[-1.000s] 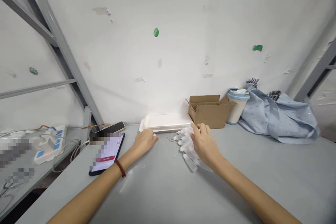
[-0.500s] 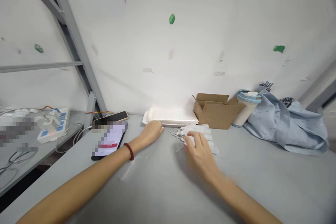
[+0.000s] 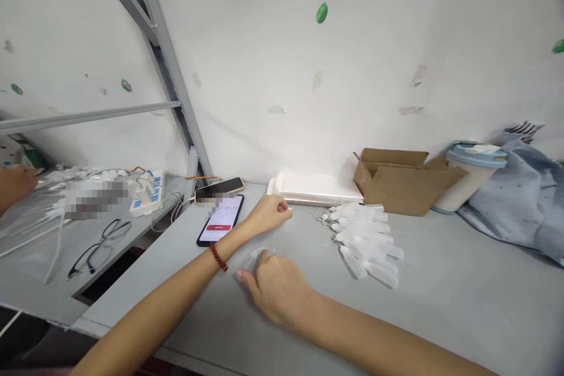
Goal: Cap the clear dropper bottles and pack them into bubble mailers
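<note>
My left hand [image 3: 269, 214] rests on the grey table [image 3: 440, 305] with its fingers curled in, just in front of a white tray [image 3: 315, 191]. A tiny white bit shows at its fingertips, too small to name. My right hand [image 3: 277, 289] lies lower on the table, its thumb and fingers closed round a small clear plastic piece [image 3: 252, 258]. A heap of small clear plastic bottles [image 3: 365, 238] lies to the right of both hands, untouched.
Two phones [image 3: 220, 218] [image 3: 219, 188] lie left of my left hand. A cardboard box [image 3: 396, 179], a lidded cup [image 3: 471, 176] and blue cloth [image 3: 524, 200] stand at the back right. A lower shelf holds a power strip [image 3: 147, 200], glasses [image 3: 99, 247] and another person's hand [image 3: 15, 185].
My right hand has left the heap of bottles and moved down and left onto the clear piece on the table. My left hand has stayed by the tray. The view has turned left.
</note>
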`<state>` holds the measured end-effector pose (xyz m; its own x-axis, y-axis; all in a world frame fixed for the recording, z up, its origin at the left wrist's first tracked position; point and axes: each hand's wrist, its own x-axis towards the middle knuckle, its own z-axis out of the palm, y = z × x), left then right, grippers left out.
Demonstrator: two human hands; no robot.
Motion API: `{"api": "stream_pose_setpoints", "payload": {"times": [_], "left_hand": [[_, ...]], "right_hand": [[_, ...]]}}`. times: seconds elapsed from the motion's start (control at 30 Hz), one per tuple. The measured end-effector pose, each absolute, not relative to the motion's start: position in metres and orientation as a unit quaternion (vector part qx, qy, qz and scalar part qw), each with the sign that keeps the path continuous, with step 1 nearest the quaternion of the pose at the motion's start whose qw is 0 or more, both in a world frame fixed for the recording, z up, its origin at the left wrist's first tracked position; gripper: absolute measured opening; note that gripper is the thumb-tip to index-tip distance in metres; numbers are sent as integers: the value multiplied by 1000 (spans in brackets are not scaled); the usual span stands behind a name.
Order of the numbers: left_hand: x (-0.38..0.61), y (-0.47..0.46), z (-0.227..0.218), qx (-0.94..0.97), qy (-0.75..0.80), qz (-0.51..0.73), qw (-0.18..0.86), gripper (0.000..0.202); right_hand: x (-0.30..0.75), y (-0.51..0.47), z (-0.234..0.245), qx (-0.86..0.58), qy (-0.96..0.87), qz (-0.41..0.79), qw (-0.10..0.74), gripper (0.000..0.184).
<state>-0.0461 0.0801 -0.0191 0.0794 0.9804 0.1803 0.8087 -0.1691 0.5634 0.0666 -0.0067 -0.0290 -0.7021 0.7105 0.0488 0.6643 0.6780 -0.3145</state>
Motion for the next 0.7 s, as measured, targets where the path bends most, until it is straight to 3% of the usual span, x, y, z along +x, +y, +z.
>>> {"api": "stream_pose_setpoints", "payload": {"times": [0.13,0.4,0.7], "left_hand": [[-68,68,-16,677,628,334,189,26],[-67,60,-8,643,614,393,236,24],[-45,44,0,646,552,375,370,21]], "right_hand": [[41,-4,-23,-391,-910,128,56,56],[39,8,-24,-384,-913,131,28,25],[124,10,-35,-426,-894,115,72,21]]}}
